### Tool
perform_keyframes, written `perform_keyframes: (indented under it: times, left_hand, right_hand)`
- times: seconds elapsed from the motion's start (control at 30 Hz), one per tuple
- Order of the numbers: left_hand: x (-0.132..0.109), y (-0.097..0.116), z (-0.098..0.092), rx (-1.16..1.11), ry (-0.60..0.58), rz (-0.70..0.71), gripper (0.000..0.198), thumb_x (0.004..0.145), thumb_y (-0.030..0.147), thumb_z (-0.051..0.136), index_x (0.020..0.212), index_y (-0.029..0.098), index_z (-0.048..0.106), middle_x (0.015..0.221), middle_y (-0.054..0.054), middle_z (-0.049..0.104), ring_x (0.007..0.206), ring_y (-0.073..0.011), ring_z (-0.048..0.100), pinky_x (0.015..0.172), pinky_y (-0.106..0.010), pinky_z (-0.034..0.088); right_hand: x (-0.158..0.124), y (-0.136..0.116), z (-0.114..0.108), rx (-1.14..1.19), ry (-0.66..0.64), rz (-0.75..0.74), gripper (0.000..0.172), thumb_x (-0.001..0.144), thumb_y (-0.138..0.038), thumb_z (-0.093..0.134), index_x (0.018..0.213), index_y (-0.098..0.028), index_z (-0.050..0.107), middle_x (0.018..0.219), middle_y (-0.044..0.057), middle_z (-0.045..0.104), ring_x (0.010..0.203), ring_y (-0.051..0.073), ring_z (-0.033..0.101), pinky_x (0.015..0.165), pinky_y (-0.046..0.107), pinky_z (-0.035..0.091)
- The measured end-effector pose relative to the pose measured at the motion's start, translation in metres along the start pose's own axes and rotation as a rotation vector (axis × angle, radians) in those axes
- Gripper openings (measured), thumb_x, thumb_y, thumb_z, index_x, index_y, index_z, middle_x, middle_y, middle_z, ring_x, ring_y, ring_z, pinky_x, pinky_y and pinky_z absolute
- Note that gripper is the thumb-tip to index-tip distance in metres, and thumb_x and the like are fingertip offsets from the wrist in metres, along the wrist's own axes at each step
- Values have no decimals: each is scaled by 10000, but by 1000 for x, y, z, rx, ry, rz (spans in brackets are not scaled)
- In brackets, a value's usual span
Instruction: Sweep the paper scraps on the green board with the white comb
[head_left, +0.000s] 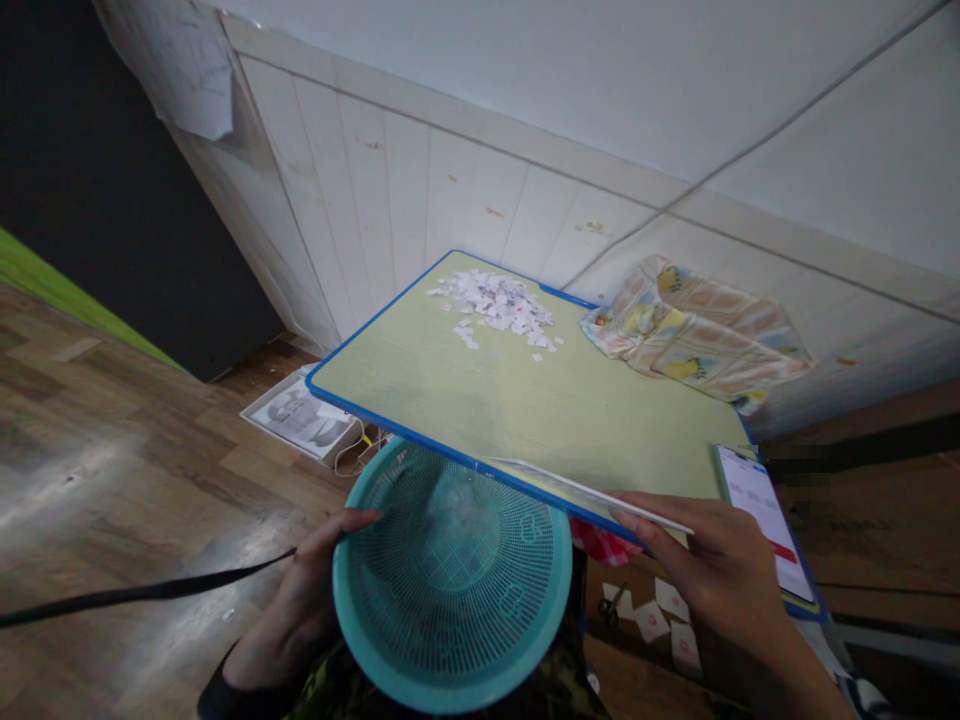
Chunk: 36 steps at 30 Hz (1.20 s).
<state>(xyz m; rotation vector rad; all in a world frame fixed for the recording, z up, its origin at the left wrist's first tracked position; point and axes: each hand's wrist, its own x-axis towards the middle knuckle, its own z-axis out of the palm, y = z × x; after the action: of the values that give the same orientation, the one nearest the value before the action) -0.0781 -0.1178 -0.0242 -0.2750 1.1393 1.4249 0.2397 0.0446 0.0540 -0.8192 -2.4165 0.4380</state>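
My left hand (315,570) is closed on the left rim of a teal plastic basket (450,620). The basket has mesh walls and tilts under the table's front edge; only faint pale bits show at its bottom. In my right hand (720,560), thumb and fingers pinch a thin white sheet (600,492), seen nearly edge-on along the front edge of the table. The low table (420,370) has a yellow-green top and a blue rim. Toward its back lies a heap of small white paper pieces (499,303), a few of them scattered in front.
A phone (765,525) with a lit screen lies at the table's right end. Patterned cloth (697,335) rests at the back right against the wall. Scissors (613,605) and several white cards (651,621) are below on the right. A white box (300,415) stands on the floor, left.
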Motion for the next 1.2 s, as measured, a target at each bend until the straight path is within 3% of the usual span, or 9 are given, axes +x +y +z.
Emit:
perform_keyframes:
  times: [0.23,0.47,0.6,0.7,1.0,1.2]
  left_hand:
    - [-2,1,1,-1,-1,-22,151,758,27,699,660,117,772,545,-68,769,440,-184,680,435,-252,574]
    - [-5,3,3,36,-15,16,135,726,43,739,614,104,783,506,-61,747,417,-178,664,422,-247,563]
    - [0,1,-2,52,-31,13,116,724,40,737,640,99,791,527,-70,763,431,-188,676,431,-260,571]
    - [4,-1,-7,40,-40,16,119,753,40,715,689,95,799,574,-78,787,484,-202,711,512,-288,617]
    - [6,-3,-8,2,-41,2,133,771,31,698,730,92,808,632,-97,811,535,-221,742,568,-302,637]
    - [5,-1,-7,3,-36,3,120,742,45,722,674,101,804,602,-95,800,498,-218,723,513,-290,616]
  right_hand:
    - [3,-1,-3,18,-77,-51,334,915,-122,628,1114,-340,784,999,-54,829,819,157,806,712,221,641]
    - [5,-3,-7,21,-102,-87,286,947,-164,612,1117,-309,790,1000,-30,830,837,179,808,714,244,641]
    - [13,2,0,-126,85,-19,152,936,-261,682,985,-288,824,920,-11,833,746,214,806,664,277,637]
    - [22,11,10,-221,194,19,155,932,-289,687,962,-240,832,924,33,831,765,254,807,640,302,628]
    - [23,9,5,-141,108,-6,162,935,-271,677,947,-233,834,913,28,832,757,224,805,661,260,618]
    - [22,6,3,-118,84,-36,154,930,-243,678,952,-227,829,893,23,832,727,209,802,639,240,619]
